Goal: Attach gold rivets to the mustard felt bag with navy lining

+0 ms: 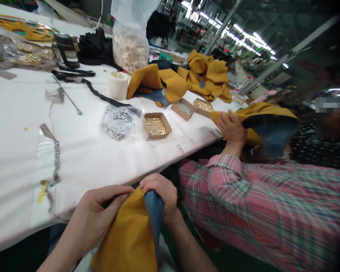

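My left hand (100, 213) is closed, thumb and forefinger pinched at the upper edge of a mustard-yellow fabric piece with a blue underside (130, 234). A tiny gold-coloured metal piece (131, 193) glints at those fingertips, mostly hidden. My right hand (163, 194) is wrapped over the same fabric's top edge, where the blue side folds outward. The fabric hangs in front of me, beside the white table's edge. Nearest on the table are an open cardboard box of small gold metal rings (156, 126) and a clear bag of silver rings (119, 122).
To the right, a co-worker in a plaid shirt (260, 196) holds another yellow-and-blue piece (272, 124). Two small boxes of metal parts (184, 108), yellow fabric heaps (209, 73), a white roll (118, 86), a thin metal rod (69, 97) and a flask (66, 50) occupy the table.
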